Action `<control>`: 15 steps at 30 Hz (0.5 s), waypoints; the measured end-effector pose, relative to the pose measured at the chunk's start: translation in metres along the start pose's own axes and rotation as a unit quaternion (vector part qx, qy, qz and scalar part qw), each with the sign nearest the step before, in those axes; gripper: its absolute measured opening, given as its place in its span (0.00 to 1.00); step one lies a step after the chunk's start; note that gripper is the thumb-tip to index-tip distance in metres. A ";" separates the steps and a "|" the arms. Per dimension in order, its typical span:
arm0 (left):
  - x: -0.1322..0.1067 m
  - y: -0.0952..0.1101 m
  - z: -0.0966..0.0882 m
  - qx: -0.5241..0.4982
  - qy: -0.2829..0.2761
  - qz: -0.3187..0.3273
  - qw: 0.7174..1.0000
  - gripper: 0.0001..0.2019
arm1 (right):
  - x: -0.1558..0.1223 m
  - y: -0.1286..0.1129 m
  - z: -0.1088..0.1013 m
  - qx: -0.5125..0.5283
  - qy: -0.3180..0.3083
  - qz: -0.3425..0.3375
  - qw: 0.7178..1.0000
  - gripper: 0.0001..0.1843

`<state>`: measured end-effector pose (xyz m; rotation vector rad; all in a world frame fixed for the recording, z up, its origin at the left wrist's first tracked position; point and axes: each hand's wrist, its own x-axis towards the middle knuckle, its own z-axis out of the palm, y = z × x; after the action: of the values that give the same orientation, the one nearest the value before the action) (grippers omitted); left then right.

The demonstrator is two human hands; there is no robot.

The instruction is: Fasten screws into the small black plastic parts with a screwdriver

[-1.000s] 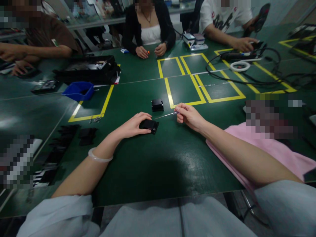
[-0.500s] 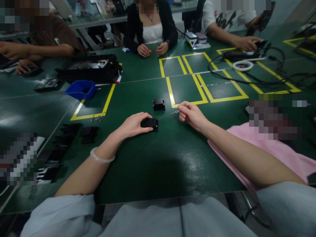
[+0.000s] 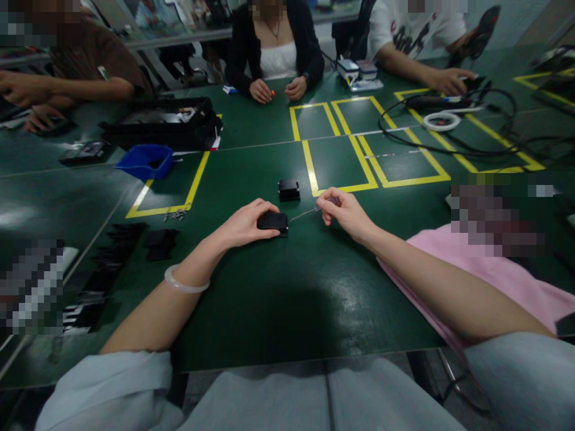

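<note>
Block (image 3: pixel 275 221): black, on the table (image 3: pixel 291 317) in front of the wearer, left end under the left hand (image 3: pixel 247 224), right end exposed. Driver (image 3: pixel 304 213) comes in from the right at a shallow slant; tip at or just beside that end. Contact cannot be confirmed at this size.

Risks (judgement): tip could skid off and scratch the casing, cause: the low angle. Block could twist or slide, cause: one-sided grip on a smooth top. A slip leftward could reach the fingers, being near the tip's line.

Left hand: partly closed, pinching the block, thumb along the near side, fingers over the far side. Right hand (image 3: pixel 344 211): fingers curled in, thumb and forefinger pinching the driver's handle; palm contact cannot be told.

Outward: second block (image 3: pixel 288 189) just beyond the first, apart from both hands. Third block (image 3: pixel 160 245) farther left; loose screws (image 3: pixel 175 214) behind it, small enough to scatter if knocked.
</note>
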<state>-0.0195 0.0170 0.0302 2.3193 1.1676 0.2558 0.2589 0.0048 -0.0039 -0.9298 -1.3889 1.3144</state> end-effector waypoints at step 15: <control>0.006 -0.002 0.003 -0.120 -0.041 -0.058 0.990 0.25 | -0.005 -0.014 0.003 -0.065 -0.018 -0.027 0.997 0.14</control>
<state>-0.0159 0.0218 0.0261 2.0265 1.1593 0.2418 0.2588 -0.0024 0.0098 -0.9522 -1.5310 1.2166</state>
